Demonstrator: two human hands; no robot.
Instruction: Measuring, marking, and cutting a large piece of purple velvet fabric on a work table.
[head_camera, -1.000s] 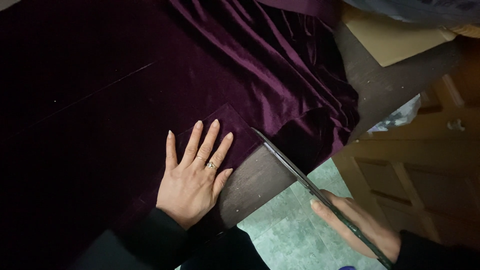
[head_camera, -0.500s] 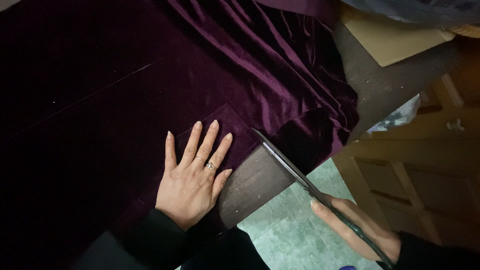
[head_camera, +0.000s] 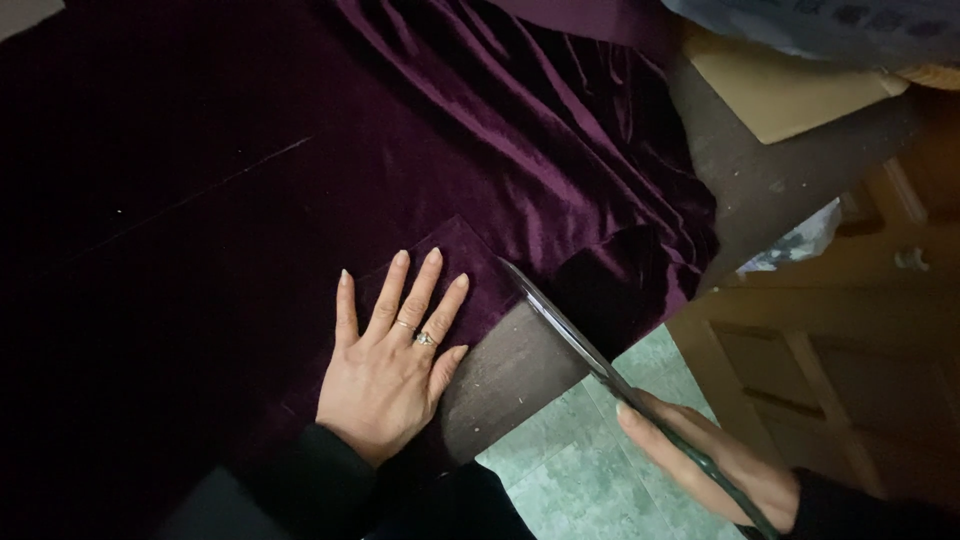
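Cutting barely started: scissors (head_camera: 600, 365), gripped in right hand (head_camera: 715, 465), sit at the velvet (head_camera: 330, 200) edge near table (head_camera: 510, 375) corner. Left hand (head_camera: 392, 365) flat, fingers spread, pinning cloth. Nearly the whole length is uncut.

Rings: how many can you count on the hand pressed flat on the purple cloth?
2, both on the left hand lying on the velvet cloth: one ring on the ring finger, a thin band on the middle finger. None shows elsewhere.
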